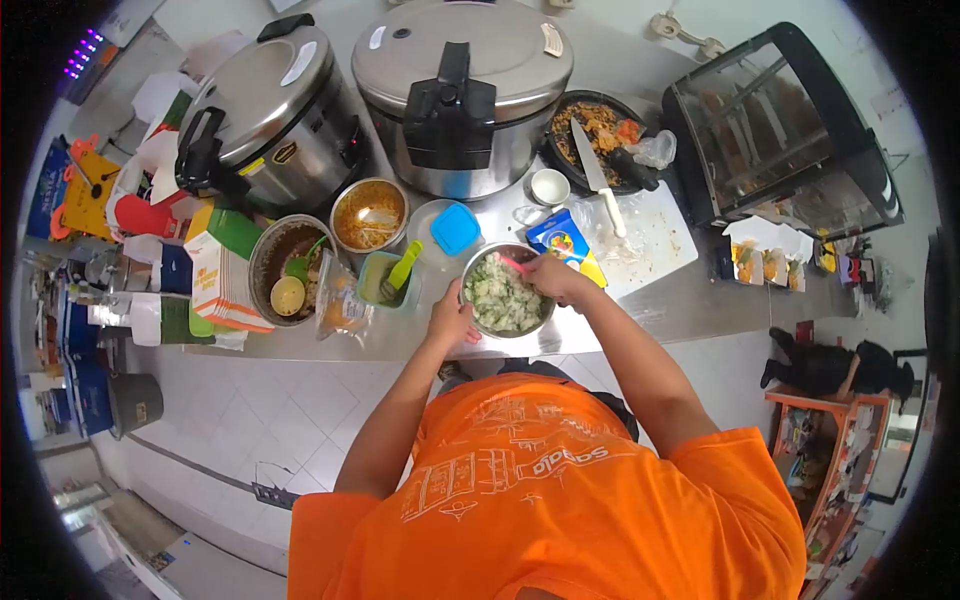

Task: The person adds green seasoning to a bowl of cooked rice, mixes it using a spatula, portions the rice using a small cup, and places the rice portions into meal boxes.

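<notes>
Apparently stirring the chopped green-and-white mix [503, 302] in the metal bowl [546, 318], near the counter's [680, 310] front edge — grasping the pink utensil [512, 264] with the right hand [558, 279]; cupping the bowl's side with the left hand [453, 318]; seemingly calling next for bracing firmly and turning evenly — facing a blue-and-yellow packet [560, 240] just beyond; facing a knife [590, 162] farther off.

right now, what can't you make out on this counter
All in the head view:
pink utensil, lower end: hidden in the chopped mix
left hand, any fingers beneath the bowl: hidden by the bowl
large cooker, contents: hidden by its lid
blue-and-yellow packet, lettering: too small
</notes>
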The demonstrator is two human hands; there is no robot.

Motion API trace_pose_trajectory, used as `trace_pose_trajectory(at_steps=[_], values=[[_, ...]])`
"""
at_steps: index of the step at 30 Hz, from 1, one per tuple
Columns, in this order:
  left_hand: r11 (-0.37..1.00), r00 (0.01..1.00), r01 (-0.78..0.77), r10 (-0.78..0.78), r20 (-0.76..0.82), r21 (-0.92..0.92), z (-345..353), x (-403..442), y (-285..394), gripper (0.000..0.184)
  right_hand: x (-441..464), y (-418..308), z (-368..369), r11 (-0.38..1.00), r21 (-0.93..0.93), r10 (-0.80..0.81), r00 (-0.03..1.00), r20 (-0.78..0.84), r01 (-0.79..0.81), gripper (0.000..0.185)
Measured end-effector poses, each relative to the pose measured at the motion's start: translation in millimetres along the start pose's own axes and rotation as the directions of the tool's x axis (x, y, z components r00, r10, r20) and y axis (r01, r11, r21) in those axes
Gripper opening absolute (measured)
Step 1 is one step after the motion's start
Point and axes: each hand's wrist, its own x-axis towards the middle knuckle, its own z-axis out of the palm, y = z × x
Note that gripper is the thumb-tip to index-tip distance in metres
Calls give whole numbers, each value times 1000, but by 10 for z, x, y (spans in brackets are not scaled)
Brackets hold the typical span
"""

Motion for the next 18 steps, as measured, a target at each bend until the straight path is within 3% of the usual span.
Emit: trace_pose_trajectory(at_steps=[1,2,3,4,6,10,12,13,16,17,18], values=[[1000,1000,-5,5,6,19,-53,20,34,54,127,164,82,943,-259,-219,976,-4,210,26],[999,1000,-5,4,15,38,-95,39,50,53,174,257,160,779,-493,-419,907,49,387,26],[999,1000,2,-3,10,32,-119,69,39,53,-436,-424,11,822,-551,-179,984,-15,142,24],[1000,1000,-17,18,-17,25,-127,122,37,51,-568,-557,135,740,-661,-150,989,12,120,24],[999,999,-30,31,-32,24,-112,174,77,49,-730,-643,441,733,-678,-87,996,-19,51,25],[977,994,-81,94,-56,198,-101,155,195,44,-590,-595,645,653,-751,-75,995,65,98,26],[960,990,-111,129,-55,257,-82,133,215,42,-448,-582,395,747,-637,-246,969,2,191,26],[952,987,-115,141,-74,284,-68,113,233,42,-497,-556,337,750,-635,-246,969,-8,185,26],[935,979,-121,167,-114,334,-68,169,247,42,-647,-560,160,597,-774,-226,970,88,209,26],[930,976,-111,169,-139,351,-48,175,203,41,-799,-533,286,612,-773,-236,972,20,165,29],[934,977,-102,159,-142,341,-28,162,189,41,-872,-553,417,644,-760,-72,996,53,87,33]])
